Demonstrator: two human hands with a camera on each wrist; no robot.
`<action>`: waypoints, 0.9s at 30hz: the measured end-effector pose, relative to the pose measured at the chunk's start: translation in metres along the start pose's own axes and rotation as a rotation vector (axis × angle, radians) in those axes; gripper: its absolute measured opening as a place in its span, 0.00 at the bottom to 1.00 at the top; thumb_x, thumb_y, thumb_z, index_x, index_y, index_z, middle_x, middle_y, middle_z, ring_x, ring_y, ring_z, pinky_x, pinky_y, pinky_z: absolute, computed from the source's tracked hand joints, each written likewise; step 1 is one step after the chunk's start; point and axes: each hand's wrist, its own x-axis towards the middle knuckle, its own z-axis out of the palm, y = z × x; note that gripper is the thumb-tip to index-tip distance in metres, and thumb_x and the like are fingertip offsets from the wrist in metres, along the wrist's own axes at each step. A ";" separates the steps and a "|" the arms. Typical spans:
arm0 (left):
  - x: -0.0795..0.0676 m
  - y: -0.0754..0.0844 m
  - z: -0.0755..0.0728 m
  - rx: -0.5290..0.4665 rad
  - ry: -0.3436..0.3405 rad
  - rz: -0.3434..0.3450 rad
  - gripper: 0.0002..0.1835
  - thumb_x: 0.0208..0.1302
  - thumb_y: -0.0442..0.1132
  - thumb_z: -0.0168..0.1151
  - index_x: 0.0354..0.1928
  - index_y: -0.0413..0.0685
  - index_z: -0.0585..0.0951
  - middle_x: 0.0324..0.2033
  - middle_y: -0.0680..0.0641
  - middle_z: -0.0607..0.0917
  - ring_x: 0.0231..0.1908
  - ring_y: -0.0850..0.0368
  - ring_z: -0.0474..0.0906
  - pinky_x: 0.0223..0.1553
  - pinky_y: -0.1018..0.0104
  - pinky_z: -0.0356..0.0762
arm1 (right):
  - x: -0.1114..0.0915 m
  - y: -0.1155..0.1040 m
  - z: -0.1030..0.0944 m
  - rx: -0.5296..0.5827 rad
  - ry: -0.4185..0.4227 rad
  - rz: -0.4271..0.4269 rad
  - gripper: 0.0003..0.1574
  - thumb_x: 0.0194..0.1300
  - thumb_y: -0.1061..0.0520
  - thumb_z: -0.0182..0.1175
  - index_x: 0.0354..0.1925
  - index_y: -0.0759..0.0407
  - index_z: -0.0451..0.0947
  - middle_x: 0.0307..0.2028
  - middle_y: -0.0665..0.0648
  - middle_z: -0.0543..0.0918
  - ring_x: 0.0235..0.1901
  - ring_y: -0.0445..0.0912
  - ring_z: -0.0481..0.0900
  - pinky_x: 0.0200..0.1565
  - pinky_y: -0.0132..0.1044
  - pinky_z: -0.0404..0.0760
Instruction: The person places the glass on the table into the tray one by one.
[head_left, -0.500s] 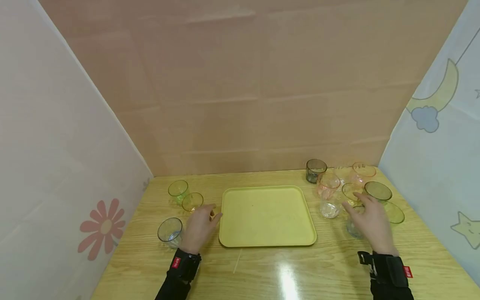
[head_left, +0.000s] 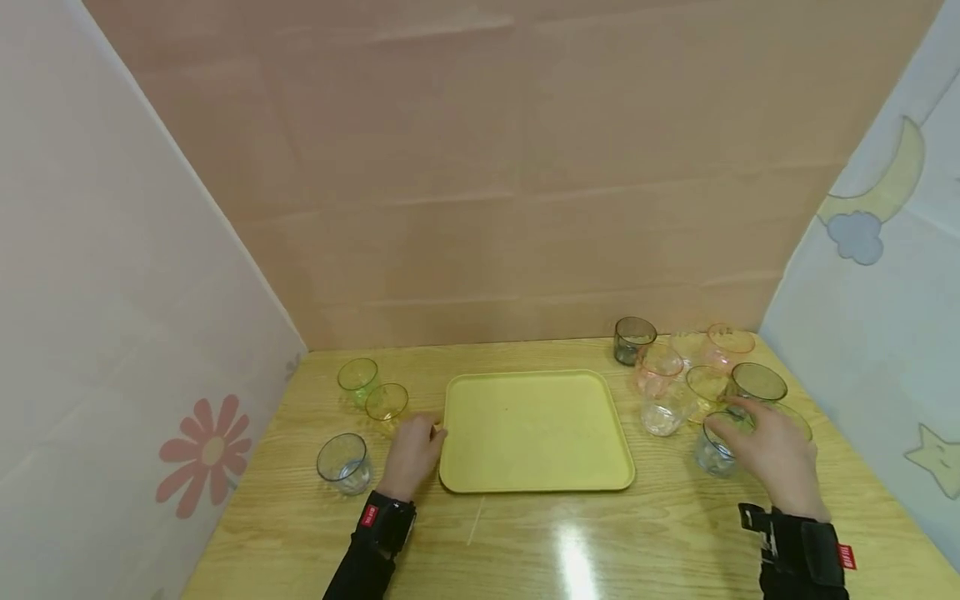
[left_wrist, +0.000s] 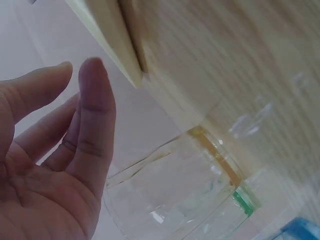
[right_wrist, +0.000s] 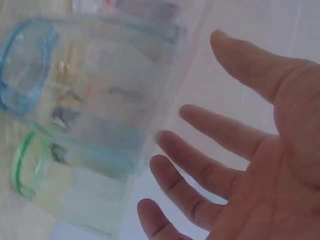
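Note:
My left hand (head_left: 412,454) is beside the left edge of the yellow tray (head_left: 536,433). In the left wrist view its fingers are relaxed and hold nothing, near the tray's edge (left_wrist: 107,42), with a yellow glass (left_wrist: 215,150) beyond. My right hand (head_left: 780,458) hovers at a blue-tinted glass (head_left: 716,458) on the table's right side. Spread fingers (right_wrist: 200,160) and thumb show in the right wrist view, level with the base end of that blue glass (right_wrist: 100,80), a gap between. A green glass (right_wrist: 80,195) stands behind it.
Around the right hand stand a dark grey glass (head_left: 633,343), pink glasses (head_left: 660,371), a clear glass (head_left: 662,417), a yellow glass (head_left: 705,392) and an olive glass (head_left: 757,383). A green glass (head_left: 358,385), a yellow glass (head_left: 386,404) and a bluish glass (head_left: 347,471) stand at left.
My left hand has shifted slightly right toward the tray's edge. The right hand has moved right and nearer to me, uncovering more of the blue glass. The glasses and tray stay put.

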 end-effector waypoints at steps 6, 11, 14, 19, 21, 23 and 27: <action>-0.001 -0.002 0.003 -0.012 -0.110 -0.037 0.10 0.62 0.33 0.64 0.24 0.45 0.77 0.15 0.55 0.67 0.17 0.62 0.62 0.19 0.71 0.58 | -0.006 0.010 -0.011 0.035 -0.073 -0.032 0.49 0.68 0.34 0.56 0.64 0.76 0.66 0.55 0.81 0.73 0.47 0.75 0.72 0.40 0.62 0.73; -0.002 -0.007 0.005 -0.015 -0.129 -0.051 0.12 0.62 0.33 0.64 0.22 0.47 0.75 0.14 0.55 0.66 0.16 0.62 0.62 0.19 0.71 0.57 | -0.003 0.010 -0.012 0.052 -0.153 -0.031 0.50 0.68 0.33 0.55 0.67 0.73 0.63 0.59 0.81 0.69 0.53 0.77 0.68 0.45 0.66 0.70; -0.002 -0.008 0.005 -0.027 -0.129 -0.049 0.08 0.63 0.33 0.64 0.25 0.46 0.78 0.14 0.55 0.68 0.16 0.62 0.63 0.18 0.71 0.58 | -0.002 0.008 -0.011 0.040 -0.150 -0.042 0.51 0.67 0.33 0.56 0.67 0.72 0.63 0.58 0.83 0.68 0.53 0.78 0.66 0.48 0.70 0.65; -0.001 -0.009 0.006 -0.046 -0.144 -0.043 0.09 0.62 0.33 0.64 0.25 0.45 0.77 0.15 0.54 0.68 0.15 0.63 0.63 0.18 0.72 0.58 | -0.004 0.002 -0.009 0.051 -0.191 -0.034 0.55 0.65 0.32 0.58 0.69 0.73 0.58 0.59 0.87 0.62 0.54 0.80 0.62 0.48 0.71 0.65; -0.001 -0.009 0.006 -0.062 -0.151 -0.045 0.11 0.62 0.32 0.64 0.23 0.45 0.75 0.15 0.55 0.67 0.16 0.63 0.62 0.19 0.72 0.58 | -0.003 -0.001 -0.009 0.057 -0.231 -0.017 0.59 0.64 0.31 0.59 0.71 0.73 0.55 0.60 0.88 0.58 0.55 0.81 0.60 0.47 0.71 0.67; -0.001 -0.010 0.006 -0.075 -0.154 -0.036 0.13 0.62 0.31 0.64 0.22 0.45 0.73 0.15 0.55 0.65 0.16 0.63 0.61 0.19 0.72 0.57 | -0.001 -0.002 -0.009 0.060 -0.272 0.000 0.63 0.61 0.30 0.61 0.71 0.74 0.51 0.61 0.89 0.55 0.57 0.81 0.58 0.48 0.71 0.67; -0.001 -0.010 0.007 -0.101 -0.169 -0.019 0.07 0.62 0.30 0.63 0.27 0.43 0.77 0.15 0.55 0.66 0.16 0.63 0.61 0.19 0.72 0.58 | 0.002 -0.003 -0.007 0.090 -0.361 0.044 0.72 0.57 0.30 0.65 0.72 0.78 0.42 0.61 0.88 0.57 0.56 0.80 0.62 0.46 0.65 0.74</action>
